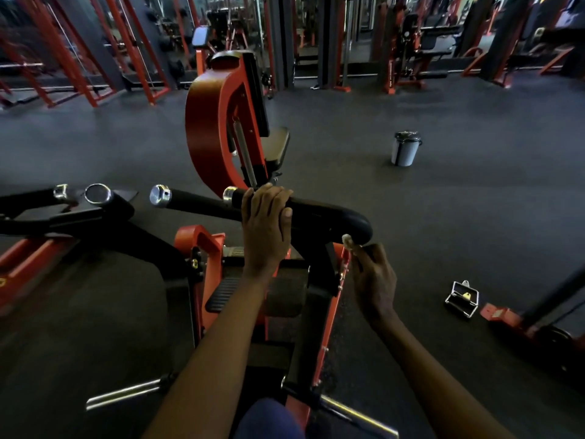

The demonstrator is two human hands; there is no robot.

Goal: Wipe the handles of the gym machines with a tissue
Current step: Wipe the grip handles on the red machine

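Both forearms reach forward from the bottom edge, over a dark blue knee (269,419) and the orange-and-black frame of the gym machine (218,147). Left hand (266,223) lies over the black padded handle (316,213), fingers curled over its top and thumb along the near side, so its grip is closed round the bar. Right hand (373,274) sits lower and to the right, just under the handle's curved end, its grip pinched narrow on a small wad of pale tissue (347,239) that pokes up from the fingertips and touches the underside of the bend. A second black handle (190,201) with a chrome end cap runs beside the first, to the left. On the dark floor (474,217) beyond stands a grey bin (405,150), well apart from the hands, and a chrome cable attachment (462,299) lies to the right.
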